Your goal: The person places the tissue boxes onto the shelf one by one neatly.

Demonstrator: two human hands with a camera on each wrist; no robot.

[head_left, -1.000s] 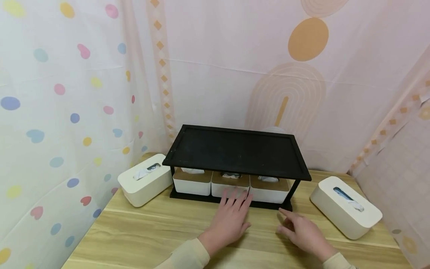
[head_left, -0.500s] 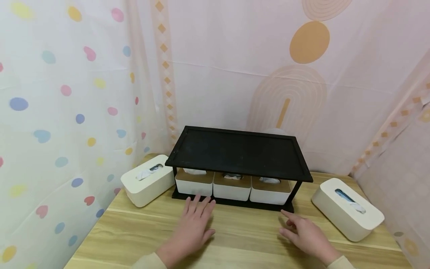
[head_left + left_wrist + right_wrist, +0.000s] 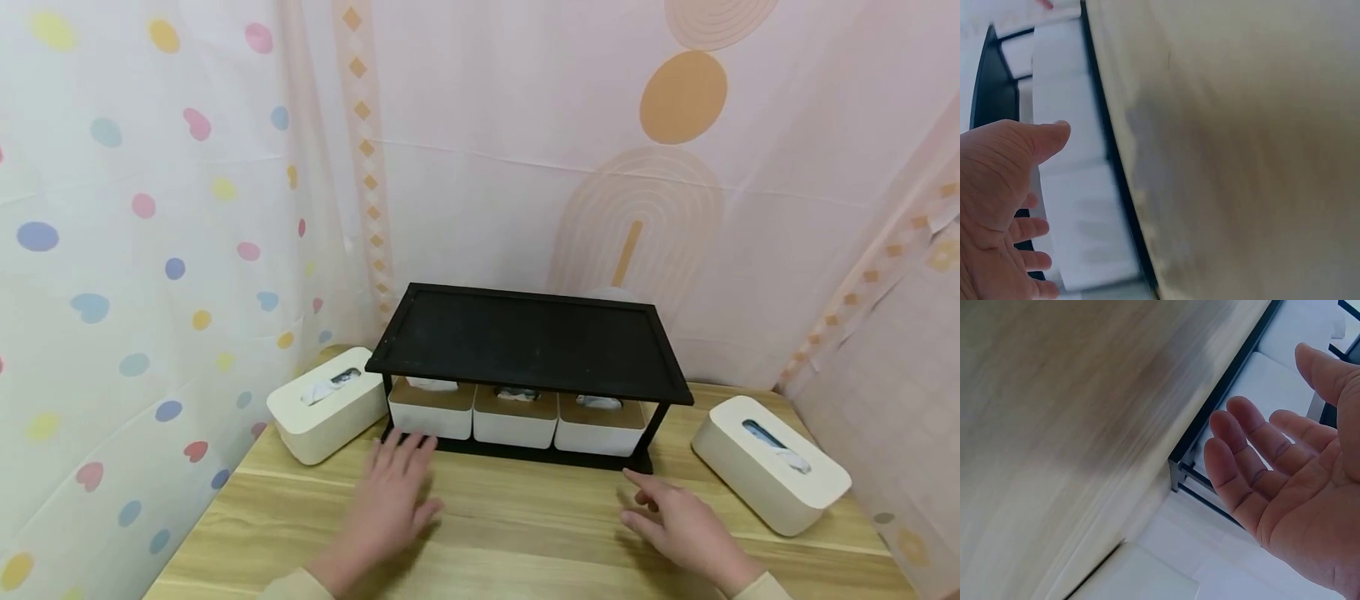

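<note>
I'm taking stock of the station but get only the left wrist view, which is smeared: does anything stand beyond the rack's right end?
Observer: Yes, a cream box, apart from the rack.
Operator: Is the right hand holding anything?
Observer: No, the right wrist view shows its palm bare.
Operator: What colour are the tops of the boxes in the rack?
Observer: Brown, as the head view shows.
</note>
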